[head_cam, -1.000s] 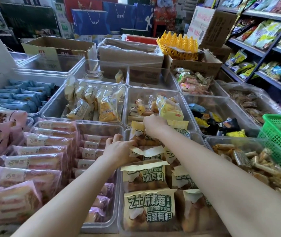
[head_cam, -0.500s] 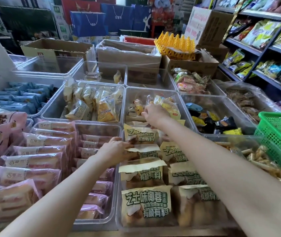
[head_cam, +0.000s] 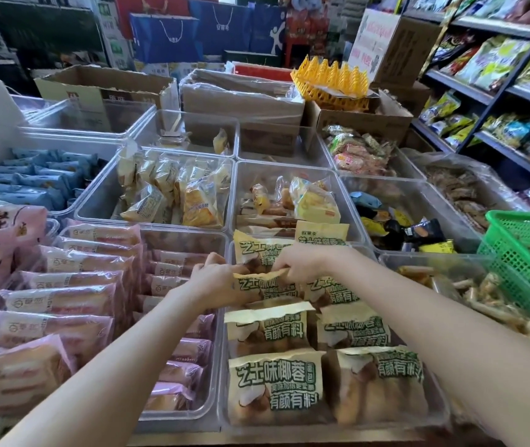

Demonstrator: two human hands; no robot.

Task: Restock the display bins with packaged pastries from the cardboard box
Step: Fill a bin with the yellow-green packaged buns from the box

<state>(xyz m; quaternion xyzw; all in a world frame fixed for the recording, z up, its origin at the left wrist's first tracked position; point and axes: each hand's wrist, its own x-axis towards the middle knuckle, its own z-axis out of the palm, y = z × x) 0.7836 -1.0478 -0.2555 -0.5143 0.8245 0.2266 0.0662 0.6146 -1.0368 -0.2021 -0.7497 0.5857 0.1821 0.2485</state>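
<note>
In the clear bin (head_cam: pixel 225 424) before me, yellow pastry packs (head_cam: pixel 276 387) stand in 2 rows. My left hand (head_cam: pixel 221 282) and right hand (head_cam: pixel 302 262) both pinch the top edge of 1 pack (head_cam: pixel 267 285) in the left row. Pink packs (head_cam: pixel 60 298) fill the neighbouring bin; cardboard boxes (head_cam: pixel 241 101) sit beyond.

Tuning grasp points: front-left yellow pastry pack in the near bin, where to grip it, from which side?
Grip the flat sealed top flap of the front-left pack, coming from above. It stands upright, flap uppermost and free; its right side is close against the neighbouring pack and its front against the bin wall, so a side grip looks cramped.
</note>
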